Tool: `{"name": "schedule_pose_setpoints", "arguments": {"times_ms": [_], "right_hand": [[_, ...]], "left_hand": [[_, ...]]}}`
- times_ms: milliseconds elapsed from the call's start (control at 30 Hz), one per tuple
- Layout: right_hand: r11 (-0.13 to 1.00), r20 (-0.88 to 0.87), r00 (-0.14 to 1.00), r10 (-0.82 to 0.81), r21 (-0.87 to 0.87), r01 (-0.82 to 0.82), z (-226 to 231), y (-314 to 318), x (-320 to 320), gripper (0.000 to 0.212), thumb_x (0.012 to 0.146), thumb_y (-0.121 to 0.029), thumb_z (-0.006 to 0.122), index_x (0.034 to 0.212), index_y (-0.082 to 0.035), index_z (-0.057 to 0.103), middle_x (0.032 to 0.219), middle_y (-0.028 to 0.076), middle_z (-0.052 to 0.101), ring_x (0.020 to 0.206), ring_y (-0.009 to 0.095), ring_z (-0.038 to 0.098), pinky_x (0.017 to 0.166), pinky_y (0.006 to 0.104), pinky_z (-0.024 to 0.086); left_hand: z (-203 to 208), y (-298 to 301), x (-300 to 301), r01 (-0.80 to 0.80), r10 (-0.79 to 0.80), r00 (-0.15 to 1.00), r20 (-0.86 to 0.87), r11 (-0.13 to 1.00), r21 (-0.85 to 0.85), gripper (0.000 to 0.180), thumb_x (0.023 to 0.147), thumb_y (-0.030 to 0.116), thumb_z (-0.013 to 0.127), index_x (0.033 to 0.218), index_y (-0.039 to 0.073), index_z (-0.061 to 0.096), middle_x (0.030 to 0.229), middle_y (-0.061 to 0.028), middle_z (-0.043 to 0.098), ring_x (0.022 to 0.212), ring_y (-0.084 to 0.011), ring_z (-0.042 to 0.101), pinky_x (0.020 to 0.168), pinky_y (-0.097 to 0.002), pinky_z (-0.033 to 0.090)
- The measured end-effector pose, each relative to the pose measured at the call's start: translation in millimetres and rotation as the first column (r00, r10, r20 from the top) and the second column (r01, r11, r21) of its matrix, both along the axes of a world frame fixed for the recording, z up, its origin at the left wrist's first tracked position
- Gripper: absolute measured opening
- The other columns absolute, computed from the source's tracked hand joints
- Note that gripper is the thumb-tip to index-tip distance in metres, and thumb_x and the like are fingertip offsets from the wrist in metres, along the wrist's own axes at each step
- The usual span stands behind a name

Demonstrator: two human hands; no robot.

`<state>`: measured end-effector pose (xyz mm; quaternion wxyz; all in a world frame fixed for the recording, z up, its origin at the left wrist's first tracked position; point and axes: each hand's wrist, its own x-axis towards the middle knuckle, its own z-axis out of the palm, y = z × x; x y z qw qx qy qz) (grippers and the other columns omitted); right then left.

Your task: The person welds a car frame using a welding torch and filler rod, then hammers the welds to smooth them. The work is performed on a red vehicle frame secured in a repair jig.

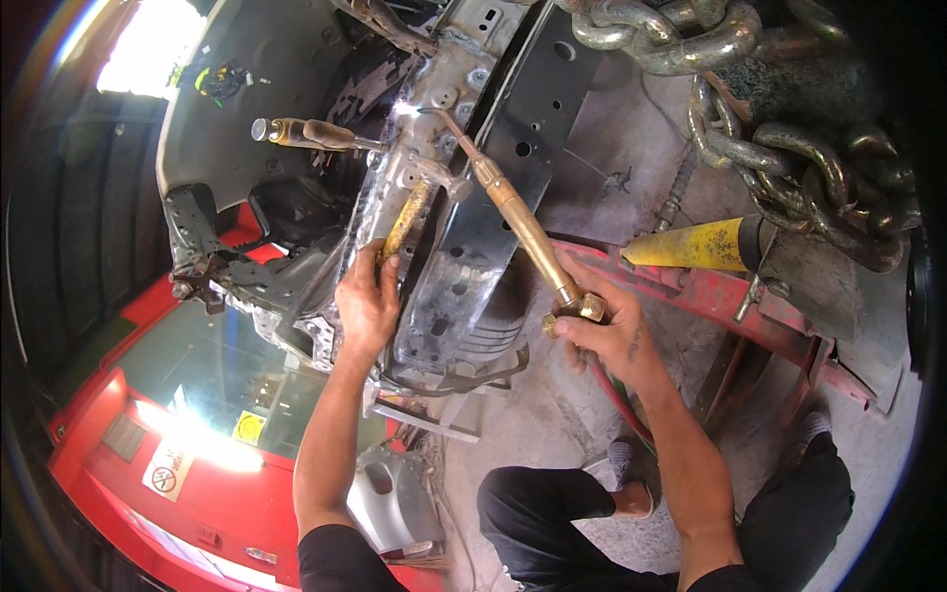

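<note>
My left hand (369,299) is wrapped round the yellow handle of a hammer (405,221). The hammer's metal head lies against a bare metal car frame rail (450,71). In my right hand (614,333) I grip a brass gas torch (520,217) near its valve knobs. The torch slants up and left, its bent copper tip close to a bright glowing spot on the rail. A tool with a yellowish handle (311,133) sticks out sideways from the rail's left side. Red and green hoses (621,400) run down from the torch.
Heavy chain (789,158) hangs at the upper right, above a yellow cylinder (688,245) on a red steel beam (720,306). A red vehicle body (109,434) stands at the lower left. A silver panel (393,503) lies on the floor near my legs.
</note>
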<state>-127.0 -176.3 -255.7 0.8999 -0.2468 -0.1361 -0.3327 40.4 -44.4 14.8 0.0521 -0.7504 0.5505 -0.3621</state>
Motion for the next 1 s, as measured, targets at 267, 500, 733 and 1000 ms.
{"name": "schedule_pose_setpoints", "arguments": {"times_ms": [267,500,733,1000], "right_hand": [[0.997,-0.010,0.997,-0.071,0.018,0.071,-5,-6,-6,0.079,0.091,0.002,0.076,0.163,-0.008,0.045,0.103,0.002,0.071,0.076,0.006,0.064,0.054,0.0240,0.053],[0.996,0.006,0.996,-0.084,0.035,0.084,-11,-5,-6,0.078,0.090,0.003,0.075,0.162,-0.006,0.045,0.104,0.002,0.070,0.076,0.006,0.064,0.055,0.0240,0.053],[0.998,0.003,0.998,-0.065,0.020,0.064,-5,-5,-13,0.078,0.091,0.003,0.075,0.163,-0.007,0.046,0.104,0.001,0.070,0.076,0.005,0.062,0.057,0.0228,0.053],[0.996,-0.038,0.996,-0.082,0.026,0.083,-10,-10,-14,0.078,0.090,0.003,0.074,0.162,-0.008,0.046,0.102,0.001,0.070,0.069,0.006,0.062,0.053,0.0243,0.053]], "left_hand": [[19,-20,12,-0.034,0.032,0.994,0.108,0.999,0.015,0.027,0.105,0.018,0.066,0.123,-0.001,0.067,0.099,-0.0268,0.073,0.091,-0.0466,0.072,0.078,-0.0483,0.055],[10,-15,-5,0.025,-0.037,0.992,0.117,0.994,0.102,0.026,0.105,0.017,0.065,0.124,0.000,0.068,0.099,-0.0250,0.073,0.091,-0.0462,0.072,0.079,-0.0486,0.056],[22,-26,13,-0.034,0.033,0.987,0.160,0.999,0.005,0.027,0.104,0.021,0.067,0.124,0.004,0.069,0.104,-0.0225,0.074,0.092,-0.0462,0.071,0.077,-0.0513,0.056],[21,-22,8,0.049,-0.056,0.994,0.093,0.996,0.080,0.030,0.103,0.018,0.069,0.124,-0.003,0.070,0.104,-0.0249,0.075,0.094,-0.0446,0.073,0.081,-0.0464,0.057]]}}
